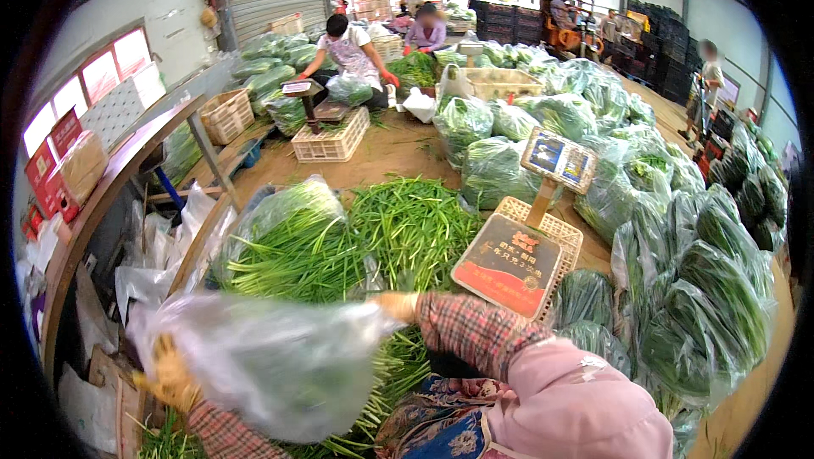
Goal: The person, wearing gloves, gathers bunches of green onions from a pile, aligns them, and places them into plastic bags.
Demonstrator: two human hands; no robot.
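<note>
Plastic bag [271, 366] spans the near left, its right corner pinched by fingers of the right hand [395, 306], the left hand [174, 374] too blurred to tell its grip, as filled bags [708, 315] crowd the right and loose chive-like greens [415, 226] lie unbagged beyond.

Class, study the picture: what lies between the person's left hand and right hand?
In the head view, a translucent plastic bag, blurred, spans the stretch between the left hand and the right hand.
</note>
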